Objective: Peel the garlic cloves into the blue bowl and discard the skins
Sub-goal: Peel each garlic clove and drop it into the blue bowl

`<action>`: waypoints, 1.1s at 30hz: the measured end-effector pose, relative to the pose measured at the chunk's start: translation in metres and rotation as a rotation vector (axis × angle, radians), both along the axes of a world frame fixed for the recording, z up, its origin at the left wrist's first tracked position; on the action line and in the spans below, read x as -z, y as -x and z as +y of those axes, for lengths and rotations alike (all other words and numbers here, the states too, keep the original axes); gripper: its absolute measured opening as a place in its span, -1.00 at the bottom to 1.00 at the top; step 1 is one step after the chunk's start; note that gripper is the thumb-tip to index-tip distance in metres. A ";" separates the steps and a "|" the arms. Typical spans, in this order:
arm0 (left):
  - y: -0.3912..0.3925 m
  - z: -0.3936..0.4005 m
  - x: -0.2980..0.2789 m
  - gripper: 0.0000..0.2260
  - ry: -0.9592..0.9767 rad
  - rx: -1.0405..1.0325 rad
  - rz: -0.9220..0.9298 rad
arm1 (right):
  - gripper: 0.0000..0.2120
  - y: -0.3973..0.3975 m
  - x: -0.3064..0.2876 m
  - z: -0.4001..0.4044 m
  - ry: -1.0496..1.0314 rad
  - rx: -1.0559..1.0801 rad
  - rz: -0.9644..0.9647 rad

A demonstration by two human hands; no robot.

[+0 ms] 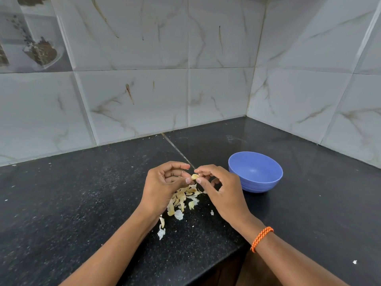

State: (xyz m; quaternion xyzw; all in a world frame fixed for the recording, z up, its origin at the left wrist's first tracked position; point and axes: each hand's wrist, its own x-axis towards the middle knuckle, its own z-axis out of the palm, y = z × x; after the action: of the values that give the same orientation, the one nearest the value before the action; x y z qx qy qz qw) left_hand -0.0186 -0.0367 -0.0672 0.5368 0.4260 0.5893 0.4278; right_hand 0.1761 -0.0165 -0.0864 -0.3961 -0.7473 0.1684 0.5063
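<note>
A small pale garlic clove (194,176) is held between both hands above the black counter. My left hand (165,183) pinches it with thumb and curled fingers from the left. My right hand (219,187) pinches it from the right with thumb and fingertips. Below the hands lies a heap of papery garlic skins (182,200), with a few more flakes trailing toward the front. The blue bowl (255,172) stands just right of my right hand; the part of its inside that shows looks bare.
The black speckled counter (82,203) runs into a corner of grey marbled wall tiles (216,89). Its front edge cuts diagonally at the lower right. An orange thread band (261,238) circles my right wrist. A white scrap (354,262) lies at the far lower right.
</note>
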 end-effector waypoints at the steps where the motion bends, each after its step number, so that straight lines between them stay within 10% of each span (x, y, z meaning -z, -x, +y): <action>1: 0.000 0.000 0.000 -0.72 -0.001 0.002 0.001 | -0.81 0.000 0.000 0.000 -0.014 0.010 -0.009; 22: 0.020 0.010 0.008 -0.77 -0.011 0.020 0.224 | -0.74 -0.096 -0.050 0.042 0.173 0.406 -0.098; 33: 0.067 0.022 0.003 -0.85 -0.102 0.072 0.800 | -0.87 -0.008 -0.043 -0.003 0.183 -0.032 -0.469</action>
State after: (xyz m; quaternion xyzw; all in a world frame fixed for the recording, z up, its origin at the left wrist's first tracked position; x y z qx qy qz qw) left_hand -0.0852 -0.0144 -0.0704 0.7590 0.5100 0.3388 0.2213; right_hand 0.1844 -0.0190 -0.0432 -0.4565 -0.8322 0.1470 0.2784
